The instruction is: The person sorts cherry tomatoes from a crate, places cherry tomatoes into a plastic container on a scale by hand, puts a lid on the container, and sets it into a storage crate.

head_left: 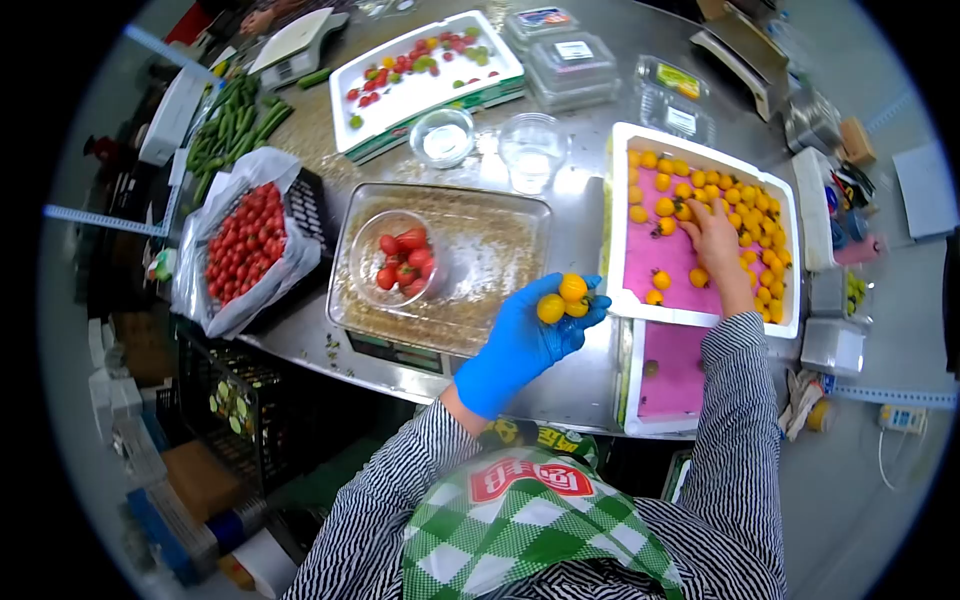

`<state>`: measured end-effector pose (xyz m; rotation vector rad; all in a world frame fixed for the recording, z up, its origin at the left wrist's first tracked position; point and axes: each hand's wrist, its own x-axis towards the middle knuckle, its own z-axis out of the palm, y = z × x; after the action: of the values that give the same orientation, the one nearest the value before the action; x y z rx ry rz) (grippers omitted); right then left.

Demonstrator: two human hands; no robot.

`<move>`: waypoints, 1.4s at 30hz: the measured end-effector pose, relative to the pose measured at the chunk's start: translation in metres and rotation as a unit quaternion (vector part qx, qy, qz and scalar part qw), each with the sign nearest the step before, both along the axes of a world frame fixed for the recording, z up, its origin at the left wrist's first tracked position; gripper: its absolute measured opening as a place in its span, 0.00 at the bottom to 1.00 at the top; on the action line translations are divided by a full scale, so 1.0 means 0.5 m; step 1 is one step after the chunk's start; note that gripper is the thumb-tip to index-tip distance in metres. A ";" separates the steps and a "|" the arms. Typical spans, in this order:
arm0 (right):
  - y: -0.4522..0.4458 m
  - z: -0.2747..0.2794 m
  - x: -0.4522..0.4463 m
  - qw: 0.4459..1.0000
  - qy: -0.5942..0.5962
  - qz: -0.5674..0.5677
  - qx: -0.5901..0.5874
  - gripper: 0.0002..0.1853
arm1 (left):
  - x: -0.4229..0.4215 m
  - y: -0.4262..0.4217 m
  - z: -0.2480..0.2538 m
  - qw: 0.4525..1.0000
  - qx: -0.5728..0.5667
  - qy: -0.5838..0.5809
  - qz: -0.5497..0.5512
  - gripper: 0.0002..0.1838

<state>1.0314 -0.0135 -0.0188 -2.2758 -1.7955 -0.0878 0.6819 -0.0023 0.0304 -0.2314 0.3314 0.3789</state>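
My left hand (pixel 530 335), in a blue glove, holds several yellow tomatoes (pixel 551 308) in its upturned palm, between the metal tray and the white box. My bare right hand (pixel 712 235) reaches into the white foam box (pixel 620 225) lined with pink, its fingertips pressed down at the yellow tomatoes (pixel 750 215); whether one is gripped is hidden. On the metal tray (pixel 490 235), which rests on a scale, a clear round cup (pixel 362 262) holds red tomatoes (pixel 404 262).
A lined crate (pixel 190 270) of small red tomatoes stands left, below green cucumbers (pixel 232 125). Beyond the tray are empty clear cups (pixel 442 138), a foam box (pixel 430 95) with mixed tomatoes, and stacked clear packs (pixel 572 62). Another pink-lined box (pixel 670 370) lies nearer me.
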 end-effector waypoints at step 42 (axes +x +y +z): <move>0.023 0.226 -0.773 0.741 0.624 -0.034 0.247 0.19 | -0.841 0.044 0.000 0.653 0.336 0.544 0.406 0.15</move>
<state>0.6449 -0.0019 0.0941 -1.3257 -0.7825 0.6962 0.2616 0.0199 0.0302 0.6850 1.2577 1.5220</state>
